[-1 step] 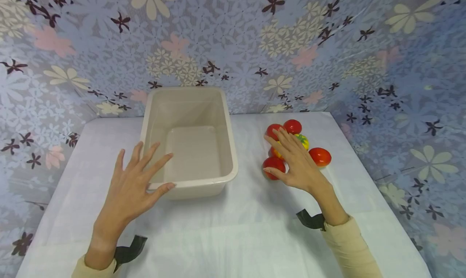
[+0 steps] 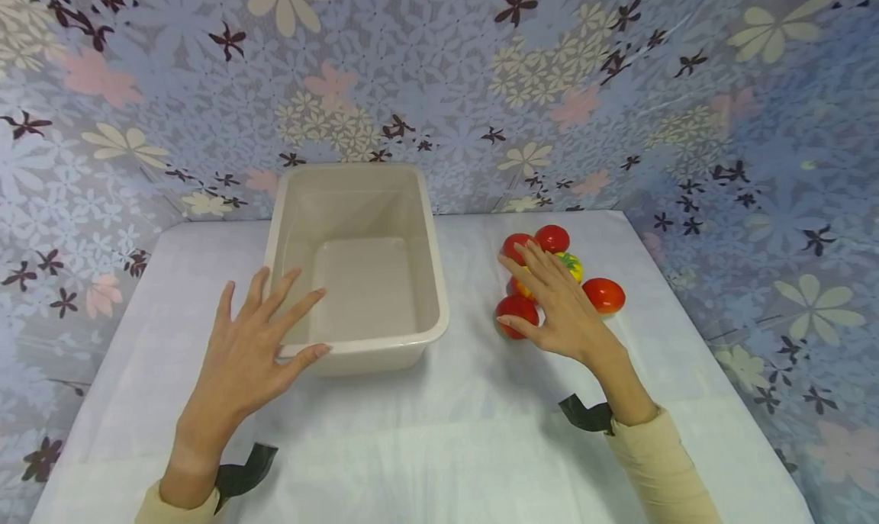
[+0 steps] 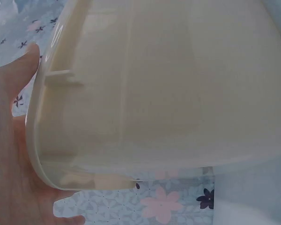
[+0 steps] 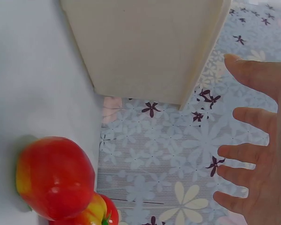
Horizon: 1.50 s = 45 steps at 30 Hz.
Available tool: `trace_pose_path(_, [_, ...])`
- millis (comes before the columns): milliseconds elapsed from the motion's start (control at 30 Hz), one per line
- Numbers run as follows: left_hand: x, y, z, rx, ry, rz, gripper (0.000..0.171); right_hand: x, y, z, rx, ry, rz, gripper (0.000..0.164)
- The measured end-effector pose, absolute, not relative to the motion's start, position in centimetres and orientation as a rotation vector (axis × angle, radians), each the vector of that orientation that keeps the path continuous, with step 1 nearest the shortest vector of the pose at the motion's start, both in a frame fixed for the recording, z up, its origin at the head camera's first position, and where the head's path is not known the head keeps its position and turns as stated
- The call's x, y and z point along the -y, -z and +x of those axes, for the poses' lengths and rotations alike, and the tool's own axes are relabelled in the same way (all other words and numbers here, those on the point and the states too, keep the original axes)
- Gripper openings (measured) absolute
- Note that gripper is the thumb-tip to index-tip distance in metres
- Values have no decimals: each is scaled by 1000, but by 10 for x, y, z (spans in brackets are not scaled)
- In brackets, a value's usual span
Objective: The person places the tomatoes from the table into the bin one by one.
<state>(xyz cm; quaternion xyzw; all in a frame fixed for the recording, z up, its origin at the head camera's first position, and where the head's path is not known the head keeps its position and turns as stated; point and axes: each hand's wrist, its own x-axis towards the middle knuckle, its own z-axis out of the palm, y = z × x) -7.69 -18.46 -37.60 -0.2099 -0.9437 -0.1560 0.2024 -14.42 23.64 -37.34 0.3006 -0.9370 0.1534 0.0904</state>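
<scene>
Hovering with fingers spread wide and straight, the right hand holds nothing; it hangs over a cluster of red tomatoes on the white tablecloth. Its thumb tip lies at the nearest tomato, though whether skin meets fruit cannot be told from above. Another red one sits just beyond the little-finger side, and a yellow-green fruit peeks out past the fingertips.

The left hand is likewise flat and splayed, gripping nothing. Its fingertips reach the near left corner of the cream tub, and the thumb points along the tub's front rim.

By my judgement the step in hand is the reach, before any grasp: both hands are poised, neither has closed. The next move seems to call for the right fingers to curl round 1 tomato, most likely the one at the thumb, without nudging its neighbours, then carry it across to the tub, which lies toward the thumb side of that hand.

Much is hidden. The right palm covers the middle of the cluster, so the count is unsure: at least 5 pieces show. In the left wrist view the tub wall fills nearly everything, and contact is unclear. The right wrist view shows only 1 tomato whole, with others cut off at the bottom edge.
</scene>
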Motion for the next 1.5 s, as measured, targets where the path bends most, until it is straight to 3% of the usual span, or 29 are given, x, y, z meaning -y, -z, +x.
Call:
trace_pose_path(133, [184,378,-77,2616,497,-566,68,-237,377,-144,2774,-459,886,85])
trace_pose_path(333, [187,387,-77,2454,1050,-308,43,-241,390,-146,2792,-560,804,81])
trace_pose_path(567, [204,391,-100,2128,1989,81,54,-249,413,-153,2787,-980,514,72])
trace_pose_path(867, [207,409,-125,1928,2254,-33,54,-253,449,-147,2669,-1132,415,69])
trace_pose_path(1167, [198,407,-130,1697,2318,-146,50,-252,457,-148,2912,-1016,482,75])
trace_pose_path(1500, [190,413,-134,1631,2387,-129,50,-251,458,-141,3041,-766,489,59])
